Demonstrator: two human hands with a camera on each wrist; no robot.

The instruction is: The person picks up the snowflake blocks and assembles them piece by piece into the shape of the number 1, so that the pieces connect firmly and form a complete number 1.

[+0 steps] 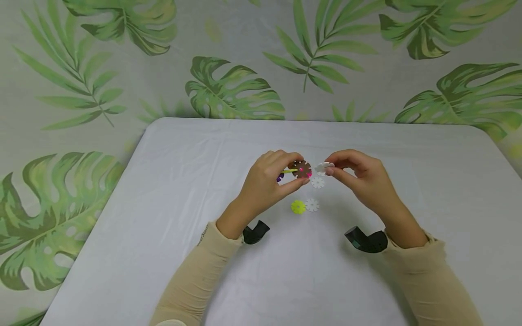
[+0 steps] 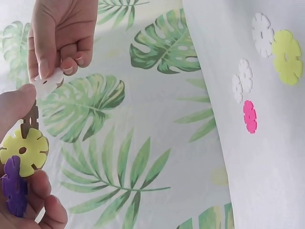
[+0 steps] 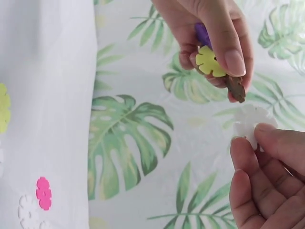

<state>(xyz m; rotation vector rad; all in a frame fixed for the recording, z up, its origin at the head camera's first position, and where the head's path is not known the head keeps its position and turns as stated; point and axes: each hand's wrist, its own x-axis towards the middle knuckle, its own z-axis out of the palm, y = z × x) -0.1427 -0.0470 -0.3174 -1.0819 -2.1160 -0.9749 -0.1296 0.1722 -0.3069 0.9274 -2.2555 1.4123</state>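
My left hand (image 1: 265, 174) grips a joined chain of notched flower-shaped plastic discs: a purple disc (image 2: 15, 188), a yellow disc (image 2: 35, 148) and a brown disc (image 1: 302, 165) at the end toward the other hand. A white notched disc (image 3: 245, 119) is pinched between thumb and fingers of my right hand (image 1: 363, 176). It faces the brown disc, with a small gap between them in the head view. Both hands are raised over the middle of the table. A pink disc (image 2: 250, 117) lies on the table, mostly hidden behind the brown one in the head view.
Beneath the hands, white discs (image 1: 317, 182) lie on the white-covered table (image 1: 134, 226). Nearer are a loose yellow disc (image 1: 298, 207) and another white disc (image 1: 312, 205), side by side. A leaf-print cloth (image 1: 236, 27) hangs behind the table. Black mounts (image 1: 367, 240) sit at both wrists.
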